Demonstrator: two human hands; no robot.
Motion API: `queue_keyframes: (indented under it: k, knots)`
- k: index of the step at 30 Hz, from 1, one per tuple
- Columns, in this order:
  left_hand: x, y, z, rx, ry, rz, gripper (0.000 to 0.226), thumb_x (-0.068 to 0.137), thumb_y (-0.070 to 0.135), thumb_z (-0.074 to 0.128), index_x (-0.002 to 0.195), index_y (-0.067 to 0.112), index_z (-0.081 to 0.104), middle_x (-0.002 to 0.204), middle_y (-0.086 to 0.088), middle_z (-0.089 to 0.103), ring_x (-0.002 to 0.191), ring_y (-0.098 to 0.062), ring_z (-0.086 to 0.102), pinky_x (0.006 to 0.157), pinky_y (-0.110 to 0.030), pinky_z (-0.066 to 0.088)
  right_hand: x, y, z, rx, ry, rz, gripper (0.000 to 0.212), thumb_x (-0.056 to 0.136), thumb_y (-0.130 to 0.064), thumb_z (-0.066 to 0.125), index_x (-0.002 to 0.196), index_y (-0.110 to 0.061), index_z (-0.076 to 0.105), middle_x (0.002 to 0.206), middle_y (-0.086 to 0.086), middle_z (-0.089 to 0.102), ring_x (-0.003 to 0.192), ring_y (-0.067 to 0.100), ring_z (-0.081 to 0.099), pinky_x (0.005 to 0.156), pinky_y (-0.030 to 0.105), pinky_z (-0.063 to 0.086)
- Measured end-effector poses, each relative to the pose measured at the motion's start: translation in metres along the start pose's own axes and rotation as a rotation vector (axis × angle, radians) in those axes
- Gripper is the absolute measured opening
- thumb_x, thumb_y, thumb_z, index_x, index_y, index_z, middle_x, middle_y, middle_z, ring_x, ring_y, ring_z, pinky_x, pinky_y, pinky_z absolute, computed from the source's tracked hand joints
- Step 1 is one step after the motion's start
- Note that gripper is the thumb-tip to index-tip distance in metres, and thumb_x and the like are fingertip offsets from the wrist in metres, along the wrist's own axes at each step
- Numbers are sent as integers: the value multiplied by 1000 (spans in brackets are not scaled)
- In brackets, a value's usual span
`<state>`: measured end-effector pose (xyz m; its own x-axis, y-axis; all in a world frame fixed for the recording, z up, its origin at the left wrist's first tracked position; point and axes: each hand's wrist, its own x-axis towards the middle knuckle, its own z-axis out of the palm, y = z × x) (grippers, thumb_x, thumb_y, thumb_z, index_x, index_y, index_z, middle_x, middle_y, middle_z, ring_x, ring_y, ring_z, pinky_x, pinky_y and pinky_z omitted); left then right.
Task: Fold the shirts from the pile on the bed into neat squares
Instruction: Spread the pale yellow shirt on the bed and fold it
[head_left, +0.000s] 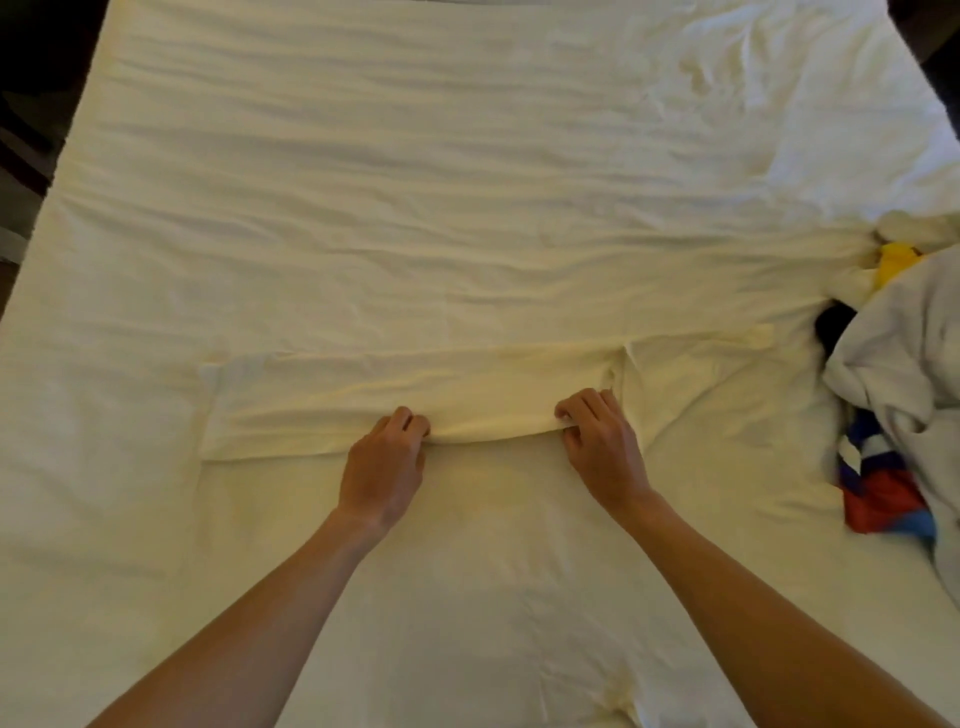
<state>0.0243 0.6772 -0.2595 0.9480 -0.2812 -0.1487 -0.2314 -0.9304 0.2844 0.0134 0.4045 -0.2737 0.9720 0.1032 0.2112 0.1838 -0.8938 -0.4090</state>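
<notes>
Cream-white cloth of the shirt (415, 395) is lying flat on the bed (363, 156), in the near middle part, and it is folded into a long band that is running from left to right. One sleeve part is spreading out at its right end. The colour of the shirt is almost the same as the sheet, so its far edge is hard to follow.

The left hand (382, 467) is pinching the near edge of the band, with the fingers curled together on the cloth. The right hand (597, 441) is gripping the same edge a little to the right, the fingers bent over the fold and the thumb under it, near the place where the sleeve is beginning. Both bare forearms are reaching in from the near side.

At the right edge of the bed, well apart from the hands, the pile of clothes (904, 374) is lying crumpled, showing grey, yellow, black, red and blue pieces.
</notes>
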Motion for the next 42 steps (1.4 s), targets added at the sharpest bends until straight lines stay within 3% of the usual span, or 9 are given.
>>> queue_keyframes:
  k: [6, 12, 16, 20, 24, 28, 33, 38, 42]
  knots:
    - [6, 31, 9, 188, -17, -2, 40, 67, 4, 74, 104, 14, 63, 99, -8, 58, 90, -33, 58, 67, -42, 49, -22, 9, -8, -281, -56, 205, 47, 68, -1, 70, 112, -17, 62, 115, 8, 55, 100, 30, 50, 81, 43, 41]
    - [9, 66, 20, 88, -69, -36, 42, 82, 1, 59, 121, 16, 53, 117, -8, 51, 107, -32, 51, 77, -41, 49, -34, 12, -18, -143, -71, 394, 58, 65, -14, 70, 121, -13, 57, 117, 10, 54, 101, 32, 51, 80, 42, 48]
    - [7, 92, 26, -29, -67, 106, 58, 74, 13, 70, 130, 18, 54, 139, -10, 46, 128, -33, 45, 96, -45, 46, -47, 21, -22, -101, -123, 246, 46, 69, -2, 62, 114, -12, 60, 109, 6, 61, 96, 29, 54, 76, 44, 54]
    - [1, 96, 33, -57, -259, 94, 63, 95, 34, 50, 153, 22, 28, 165, -9, 10, 153, -27, 7, 122, -42, 13, -49, 19, -32, -248, -163, 307, 45, 63, -27, 56, 107, -19, 63, 114, 0, 61, 98, 27, 58, 79, 41, 42]
    - [1, 88, 27, -222, -28, 77, 51, 93, 25, 43, 144, 16, 45, 158, -11, 32, 148, -29, 26, 119, -45, 27, -20, -21, -17, -123, -91, 120, 48, 73, -27, 54, 120, -17, 58, 137, 6, 53, 125, 27, 49, 98, 48, 37]
    - [21, 57, 13, -409, 234, -33, 55, 94, 24, 28, 143, 7, 47, 156, -13, 37, 147, -25, 27, 120, -40, 27, 17, -57, 28, 45, -190, 47, 54, 92, -21, 29, 142, -18, 47, 159, 2, 33, 149, 21, 25, 118, 44, 21]
    - [49, 2, 15, -390, 78, -39, 61, 101, 38, 19, 157, 14, 19, 166, -2, 10, 153, -13, 1, 124, -35, 1, 30, -70, 83, -109, -417, 60, 68, 96, -44, 6, 159, -20, 8, 162, -9, -11, 150, 10, -12, 121, 48, -6]
    - [9, -105, 25, 72, 69, -97, 65, 101, 50, 18, 158, 19, 17, 166, 1, 11, 153, -17, 7, 122, -46, 3, 21, -65, 100, -243, -350, 28, 65, 99, -41, 20, 158, -16, 17, 166, 0, 5, 153, 19, 6, 119, 48, -2]
    - [-19, -178, -2, 101, 117, -497, 65, 102, 49, 14, 160, 20, 8, 166, -1, -2, 154, -21, -4, 120, -56, -6, 23, -68, 101, -249, -367, 45, 64, 99, -39, 23, 158, -16, 16, 166, 1, 7, 153, 21, 8, 119, 51, 1]
